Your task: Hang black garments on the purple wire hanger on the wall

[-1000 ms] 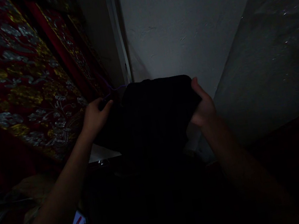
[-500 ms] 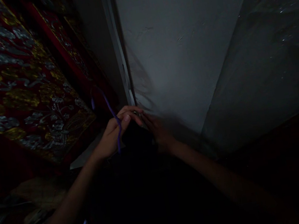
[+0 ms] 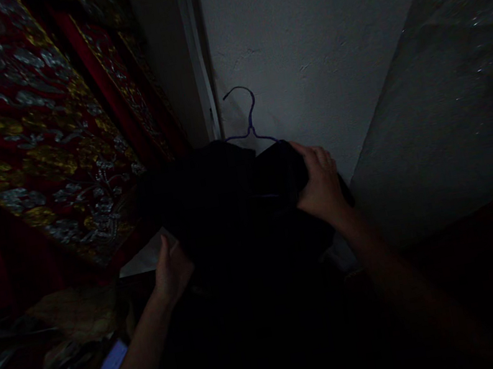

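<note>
A very dark garment [image 3: 227, 213], nearly black, hangs on a thin purple hanger [image 3: 251, 122]. The hanger's hook and upper wire stick out above the collar in front of the pale wall. My right hand [image 3: 322, 184] grips the garment's shoulder on the right, fingers over the top edge. Against the garment's left side, lower down, is my left hand [image 3: 173, 272], its thumb raised and apart; its other fingertips are partly lost against the dark cloth. Most of the garment's folds vanish in the gloom.
Red cloth [image 3: 32, 145] with gold and silver embroidery hangs on the left. Ahead stands a pale wall [image 3: 298, 43] with a narrow vertical strip [image 3: 202, 59]. Clear plastic sheeting [image 3: 459, 98] covers the right side. Dim clutter and a small bluish rectangle [image 3: 114, 359] lie lower left.
My hands, close together before, have moved apart, the left down and left, the right up and right. The hanger now stands upright with the garment spread across it.
</note>
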The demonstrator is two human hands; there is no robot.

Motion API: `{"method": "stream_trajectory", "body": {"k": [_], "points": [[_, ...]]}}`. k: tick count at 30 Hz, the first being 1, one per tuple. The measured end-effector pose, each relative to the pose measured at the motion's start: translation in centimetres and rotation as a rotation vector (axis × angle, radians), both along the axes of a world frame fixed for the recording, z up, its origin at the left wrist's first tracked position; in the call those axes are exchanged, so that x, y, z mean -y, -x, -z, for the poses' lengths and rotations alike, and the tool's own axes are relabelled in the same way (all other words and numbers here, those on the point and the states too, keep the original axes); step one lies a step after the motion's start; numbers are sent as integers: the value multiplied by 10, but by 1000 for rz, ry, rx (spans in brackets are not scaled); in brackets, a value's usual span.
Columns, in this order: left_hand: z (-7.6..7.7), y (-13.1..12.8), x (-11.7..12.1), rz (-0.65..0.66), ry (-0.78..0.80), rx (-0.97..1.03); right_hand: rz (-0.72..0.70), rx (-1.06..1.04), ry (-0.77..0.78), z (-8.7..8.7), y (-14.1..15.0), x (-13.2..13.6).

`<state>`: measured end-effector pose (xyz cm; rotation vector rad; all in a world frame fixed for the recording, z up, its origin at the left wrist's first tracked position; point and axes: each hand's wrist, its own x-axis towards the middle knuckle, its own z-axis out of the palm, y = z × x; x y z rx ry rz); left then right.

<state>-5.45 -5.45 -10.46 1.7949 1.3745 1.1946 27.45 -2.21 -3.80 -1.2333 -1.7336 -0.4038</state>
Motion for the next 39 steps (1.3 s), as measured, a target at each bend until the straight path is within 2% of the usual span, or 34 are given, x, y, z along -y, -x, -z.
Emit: {"method": "stream_trajectory", "body": {"k": [2,4,7,9,12,13,15,16,18,19,21,23,28,32,36,39], "points": [[15,-3,1,66,144,396,34,33,-10,-19,4,-10],[26,-10,2,14,198,601,3,86,12,-33,12,-15],[36,-22,5,-173,173,683,-88,145,56,-37,21,-10],[43,-27,10,-251,161,729,-175,163,53,-27,23,2],[57,-33,20,-294,234,811,-315,30,0,6,29,27],[62,-35,24,-298,269,842,-340,-93,-15,22,36,35],[72,-39,30,-290,331,891,-298,-479,18,60,56,48],[77,-42,34,-275,355,904,-253,-661,104,80,69,53],[84,-45,41,-243,387,902,-240,-876,454,116,95,57],[87,-47,45,-226,392,888,-283,-917,596,130,106,58],[90,-48,52,-193,384,848,-334,-944,764,147,121,57],[90,-48,57,-175,360,821,-366,-922,794,150,126,56],[80,-43,59,-204,394,877,-531,-870,791,140,119,61],[78,-46,63,-201,404,914,-505,-897,748,141,117,66],[78,-54,70,-142,427,860,-556,-858,692,141,117,68],[75,-53,69,-175,398,855,-556,-880,683,140,115,69]]}}
